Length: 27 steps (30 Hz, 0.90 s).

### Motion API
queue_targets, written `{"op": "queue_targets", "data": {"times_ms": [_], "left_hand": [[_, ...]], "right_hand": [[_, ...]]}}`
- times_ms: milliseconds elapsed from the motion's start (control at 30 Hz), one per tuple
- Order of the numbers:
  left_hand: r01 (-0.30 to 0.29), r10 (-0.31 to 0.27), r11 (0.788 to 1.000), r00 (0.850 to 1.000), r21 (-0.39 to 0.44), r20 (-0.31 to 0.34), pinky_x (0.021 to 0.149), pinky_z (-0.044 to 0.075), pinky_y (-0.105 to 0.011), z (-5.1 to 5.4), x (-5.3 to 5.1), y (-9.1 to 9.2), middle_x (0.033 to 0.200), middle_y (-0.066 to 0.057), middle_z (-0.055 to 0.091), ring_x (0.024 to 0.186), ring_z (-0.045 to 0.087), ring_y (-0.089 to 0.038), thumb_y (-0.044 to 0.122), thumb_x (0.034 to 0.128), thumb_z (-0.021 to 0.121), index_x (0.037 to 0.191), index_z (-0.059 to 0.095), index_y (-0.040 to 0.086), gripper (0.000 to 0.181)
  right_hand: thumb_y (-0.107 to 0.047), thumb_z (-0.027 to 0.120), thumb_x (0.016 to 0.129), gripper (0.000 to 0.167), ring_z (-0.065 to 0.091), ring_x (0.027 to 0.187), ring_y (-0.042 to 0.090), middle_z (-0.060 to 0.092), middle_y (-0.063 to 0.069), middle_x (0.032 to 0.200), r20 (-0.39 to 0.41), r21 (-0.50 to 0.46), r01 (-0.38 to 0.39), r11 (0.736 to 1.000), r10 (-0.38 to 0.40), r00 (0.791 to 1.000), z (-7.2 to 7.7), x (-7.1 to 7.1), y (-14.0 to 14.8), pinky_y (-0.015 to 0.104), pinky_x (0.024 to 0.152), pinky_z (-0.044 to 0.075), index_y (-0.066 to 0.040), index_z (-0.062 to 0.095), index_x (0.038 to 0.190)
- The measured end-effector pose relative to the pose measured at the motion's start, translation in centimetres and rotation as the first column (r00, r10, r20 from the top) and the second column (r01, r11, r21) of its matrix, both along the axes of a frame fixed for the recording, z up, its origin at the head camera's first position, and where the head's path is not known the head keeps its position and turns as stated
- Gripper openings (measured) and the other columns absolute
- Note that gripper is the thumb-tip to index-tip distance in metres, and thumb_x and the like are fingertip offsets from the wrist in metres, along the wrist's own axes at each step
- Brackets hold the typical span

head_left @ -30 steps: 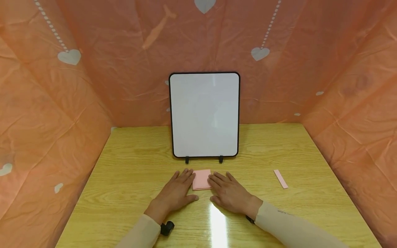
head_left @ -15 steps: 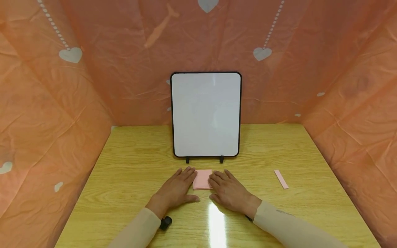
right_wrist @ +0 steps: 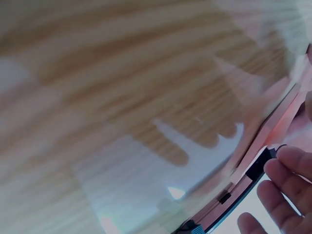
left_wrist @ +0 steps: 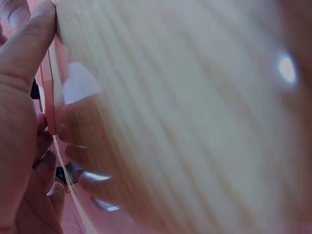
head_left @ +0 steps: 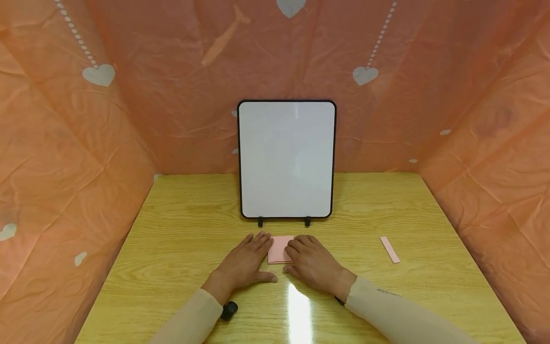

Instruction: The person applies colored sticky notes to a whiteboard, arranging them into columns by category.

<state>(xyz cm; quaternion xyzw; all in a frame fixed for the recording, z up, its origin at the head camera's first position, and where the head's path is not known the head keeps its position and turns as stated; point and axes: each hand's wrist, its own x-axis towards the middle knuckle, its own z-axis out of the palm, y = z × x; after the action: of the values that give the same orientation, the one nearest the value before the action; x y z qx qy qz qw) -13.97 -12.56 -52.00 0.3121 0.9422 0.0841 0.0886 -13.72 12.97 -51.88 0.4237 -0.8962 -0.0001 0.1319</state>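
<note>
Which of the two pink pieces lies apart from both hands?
The narrow strip, out beyond the right hand. The other is a wider, squarish piece lying between that hand and the left hand.

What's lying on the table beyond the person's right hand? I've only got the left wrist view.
Observer: In the head view, a narrow pink strip lies on the table, apart from the right hand.
Operator: And what stands beyond the pink square?
Observer: A white board with a black frame.
Operator: Any pattern on the cloth behind that?
Observer: Yes, pale heart shapes.
</note>
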Motion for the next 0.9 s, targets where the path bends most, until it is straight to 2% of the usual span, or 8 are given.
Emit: {"op": "queue_targets", "data": {"times_ms": [133,333,633,900], "left_hand": [[-0.005,0.005,1.0,1.0,0.015,0.006,0.135,0.017,-0.046,0.0,0.1,0.0,0.173,-0.008,0.031,0.163,0.023,-0.026,0.074,0.0919,0.062,0.165,0.035,0.006,0.104],[-0.008,0.008,1.0,1.0,0.01,0.007,0.135,0.017,-0.045,-0.1,0.0,0.0,0.173,-0.007,0.031,0.163,0.022,-0.025,0.075,0.0915,0.062,0.165,0.034,0.007,0.104],[-0.009,0.009,1.0,1.0,0.021,0.017,0.135,0.017,-0.046,-0.1,0.0,0.1,0.173,-0.008,0.031,0.163,0.023,-0.026,0.075,0.0912,0.062,0.165,0.035,0.006,0.105],[-0.012,0.012,0.999,1.0,0.04,0.02,0.134,0.018,-0.046,-0.1,0.0,0.0,0.173,-0.008,0.033,0.162,0.024,-0.026,0.073,0.0916,0.064,0.165,0.035,0.006,0.103]], "right_hand": [[-0.046,0.071,0.1,0.035,0.061,0.114,0.021,0.069,-0.002,0.114,-0.035,-0.036,-0.017,0.999,0.016,0.999,0.1,-0.3,-0.6,0.041,0.1,0.053,-0.015,0.07,0.115],[-0.044,0.078,0.096,0.032,0.061,0.107,0.019,0.069,-0.003,0.109,-0.055,-0.038,-0.008,0.999,0.006,0.998,0.1,-0.6,-1.2,0.037,0.093,0.054,-0.016,0.07,0.111],[-0.039,0.072,0.101,0.022,0.061,0.106,0.018,0.07,-0.004,0.107,-0.072,-0.029,0.007,1.0,-0.009,0.997,-0.1,-1.0,-1.2,0.035,0.091,0.053,-0.018,0.071,0.108],[-0.028,0.074,0.098,0.01,0.061,0.103,0.018,0.069,-0.005,0.102,-0.125,-0.028,-0.026,0.999,0.022,0.992,0.1,-1.2,-1.3,0.036,0.092,0.052,-0.019,0.069,0.099]]}}
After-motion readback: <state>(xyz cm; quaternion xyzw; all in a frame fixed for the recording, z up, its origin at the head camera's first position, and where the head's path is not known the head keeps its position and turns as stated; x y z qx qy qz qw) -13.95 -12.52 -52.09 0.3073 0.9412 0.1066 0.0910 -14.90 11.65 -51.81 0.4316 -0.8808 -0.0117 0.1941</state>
